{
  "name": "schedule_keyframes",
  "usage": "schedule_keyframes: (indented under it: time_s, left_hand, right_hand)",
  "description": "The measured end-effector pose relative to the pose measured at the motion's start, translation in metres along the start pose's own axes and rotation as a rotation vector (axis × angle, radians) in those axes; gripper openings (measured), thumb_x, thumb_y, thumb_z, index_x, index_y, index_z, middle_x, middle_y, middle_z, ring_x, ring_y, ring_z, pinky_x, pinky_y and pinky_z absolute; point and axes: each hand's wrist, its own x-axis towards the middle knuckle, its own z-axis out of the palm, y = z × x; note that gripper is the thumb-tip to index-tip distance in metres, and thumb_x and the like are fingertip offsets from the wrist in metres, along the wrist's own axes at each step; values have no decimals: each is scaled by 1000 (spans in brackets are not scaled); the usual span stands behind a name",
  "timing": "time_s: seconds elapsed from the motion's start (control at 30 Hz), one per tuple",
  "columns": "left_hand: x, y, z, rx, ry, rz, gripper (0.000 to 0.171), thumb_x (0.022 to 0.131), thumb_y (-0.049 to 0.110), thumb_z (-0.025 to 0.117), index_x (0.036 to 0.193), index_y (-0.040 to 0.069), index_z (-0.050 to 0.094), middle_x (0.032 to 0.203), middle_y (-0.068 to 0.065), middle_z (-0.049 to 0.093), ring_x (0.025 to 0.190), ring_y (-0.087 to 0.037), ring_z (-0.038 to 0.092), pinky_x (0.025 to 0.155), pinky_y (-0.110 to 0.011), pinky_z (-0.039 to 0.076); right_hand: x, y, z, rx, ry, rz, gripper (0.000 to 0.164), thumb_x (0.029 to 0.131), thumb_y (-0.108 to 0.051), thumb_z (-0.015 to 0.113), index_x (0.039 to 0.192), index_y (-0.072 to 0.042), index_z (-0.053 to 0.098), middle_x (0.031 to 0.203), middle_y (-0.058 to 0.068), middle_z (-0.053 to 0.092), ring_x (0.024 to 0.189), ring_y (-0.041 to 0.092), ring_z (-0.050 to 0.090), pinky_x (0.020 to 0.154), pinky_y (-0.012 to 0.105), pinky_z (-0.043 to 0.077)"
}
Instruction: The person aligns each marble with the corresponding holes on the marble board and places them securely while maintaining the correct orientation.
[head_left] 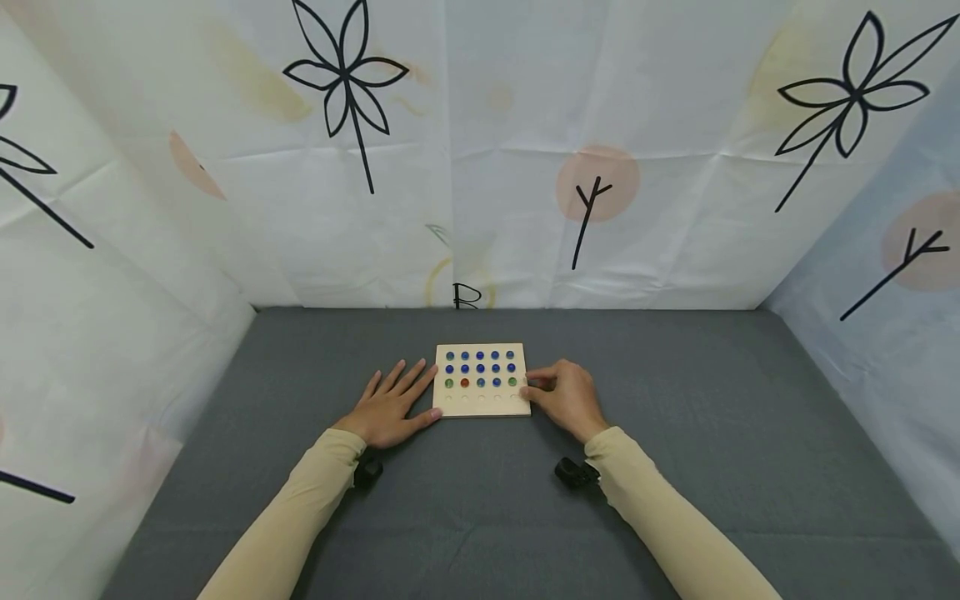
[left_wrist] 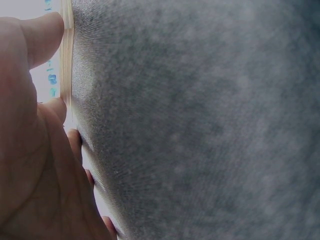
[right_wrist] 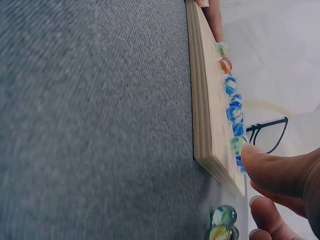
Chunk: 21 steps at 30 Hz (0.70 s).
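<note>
A pale wooden board [head_left: 480,407] lies on the grey cloth, with three rows of glass marbles in its hollows. Most marbles are blue; the row nearest the person has a red marble [head_left: 465,382] and green ones at both ends. Flat and spread, the left hand [head_left: 386,414] rests on the cloth, thumb and fingertips at the board's left edge. At the opposite edge is the right hand [head_left: 568,398], its thumb and forefinger parted beside the right-end green marble [head_left: 512,382]. In the right wrist view the thumb tip overlaps that marble; other fingers are bent.
Loose glass marbles, one greenish [right_wrist: 225,216] and one yellowish [right_wrist: 220,233], lie on the cloth near the board's right corner. Below the filled rows, the board's front row of hollows [head_left: 481,397] is bare. A patterned white curtain [head_left: 510,233] hangs behind the table [head_left: 480,517].
</note>
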Motion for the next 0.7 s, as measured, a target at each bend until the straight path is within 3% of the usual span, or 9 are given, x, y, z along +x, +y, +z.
schedule_keyframes:
  time_s: [0.3,0.7]
  left_hand:
    - [1,-1,1,7,2,-1,82,101,69,41,165,26,13,170,-2,10,156,-32,0,122,-59,-7]
    - [3,-3,1,14,-1,-6,82,101,69,40,165,27,12,170,-1,9,156,-31,-1,122,-58,-6]
  right_hand:
    - [-8,10,-9,13,31,-26,26,81,-14,87,105,-5,81,88,8,66,80,25,65,67,40,54]
    - [-16,25,-23,-2,51,-69,25,82,-14,87,105,-6,82,91,9,67,79,24,64,65,37,52]
